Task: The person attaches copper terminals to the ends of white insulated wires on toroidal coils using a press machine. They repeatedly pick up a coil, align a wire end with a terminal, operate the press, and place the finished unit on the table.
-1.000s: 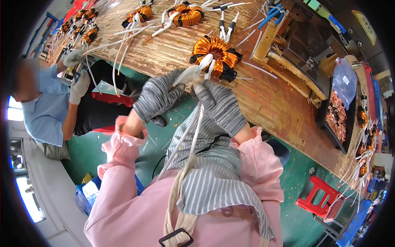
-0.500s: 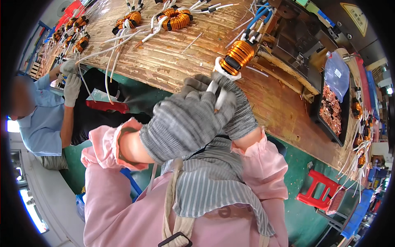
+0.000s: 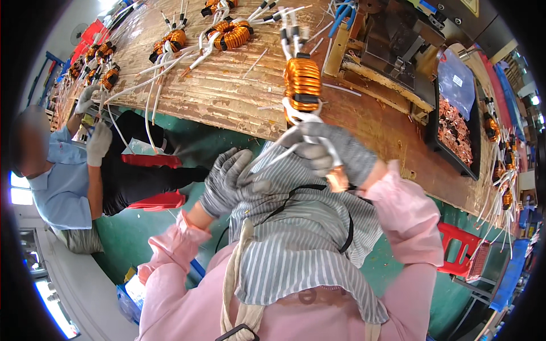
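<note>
A copper-wound toroidal coil (image 3: 302, 79) with white leads stands on the near edge of the workbench. Grey-gloved, my right hand (image 3: 344, 149) is closed around the white leads at its near end. One lead ends in a blurred, flat copper-coloured piece (image 3: 337, 178) hanging below that hand. Another white lead (image 3: 274, 161) runs to my left hand (image 3: 229, 183), which pinches it between thumb and fingers; the upper fingers are partly spread. More coils, including an orange ring coil (image 3: 230, 35) and a second coil (image 3: 169, 43), lie farther back with white leads hanging over the edge.
A dark metal press or fixture (image 3: 392, 45) stands at the right rear, with a blue-handled tool (image 3: 343, 14) beside it. A black tray (image 3: 469, 169) holds copper pieces and a blue bag. A gloved co-worker (image 3: 62, 170) sits at left. Red stool (image 3: 455, 250) at right.
My hands were together over the leads; now they have moved apart, the left one leftward with a lead. The coil has shifted left and now points more upright in view.
</note>
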Demonstrator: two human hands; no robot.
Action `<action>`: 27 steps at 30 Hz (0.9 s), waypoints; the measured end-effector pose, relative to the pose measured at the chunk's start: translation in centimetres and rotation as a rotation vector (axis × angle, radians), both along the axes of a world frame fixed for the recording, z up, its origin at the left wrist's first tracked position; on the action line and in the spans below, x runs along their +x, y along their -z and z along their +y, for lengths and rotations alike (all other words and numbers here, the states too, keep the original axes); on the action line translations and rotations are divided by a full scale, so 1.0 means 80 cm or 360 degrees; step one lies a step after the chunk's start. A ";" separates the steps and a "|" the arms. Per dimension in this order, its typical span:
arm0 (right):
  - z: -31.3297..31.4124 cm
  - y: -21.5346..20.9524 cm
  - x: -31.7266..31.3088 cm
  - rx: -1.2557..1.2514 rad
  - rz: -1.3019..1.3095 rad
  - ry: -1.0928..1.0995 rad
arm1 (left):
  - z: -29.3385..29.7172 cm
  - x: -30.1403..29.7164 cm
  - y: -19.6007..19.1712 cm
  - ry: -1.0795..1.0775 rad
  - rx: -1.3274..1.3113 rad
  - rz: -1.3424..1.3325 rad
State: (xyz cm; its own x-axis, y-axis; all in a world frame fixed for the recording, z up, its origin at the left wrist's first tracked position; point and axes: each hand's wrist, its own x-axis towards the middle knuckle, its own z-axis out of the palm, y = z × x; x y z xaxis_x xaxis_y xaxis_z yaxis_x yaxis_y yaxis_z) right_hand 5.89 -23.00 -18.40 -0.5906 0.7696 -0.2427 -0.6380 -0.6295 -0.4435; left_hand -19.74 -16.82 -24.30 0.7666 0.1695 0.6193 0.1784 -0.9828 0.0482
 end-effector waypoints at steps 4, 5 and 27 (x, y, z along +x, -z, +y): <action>-0.031 -0.008 0.054 -0.0140 -0.0628 0.0186 | 0.057 -0.030 0.019 -0.0055 0.0081 0.0678; -0.035 -0.003 0.062 -0.0138 -0.0756 0.0246 | 0.063 -0.035 0.030 -0.0012 -0.0032 0.0821; -0.025 -0.072 -0.008 0.1254 -0.1683 0.0771 | 0.112 0.131 0.119 0.1539 -0.3456 -0.1671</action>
State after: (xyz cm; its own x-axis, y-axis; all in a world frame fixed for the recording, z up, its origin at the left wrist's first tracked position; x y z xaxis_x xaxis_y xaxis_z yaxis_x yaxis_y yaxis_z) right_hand 5.24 -25.01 -12.61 -0.0430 0.9818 0.1853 0.1361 0.1894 -0.9724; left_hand -9.27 -7.85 -33.86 0.7044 0.6794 0.2055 -0.7085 0.6555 0.2615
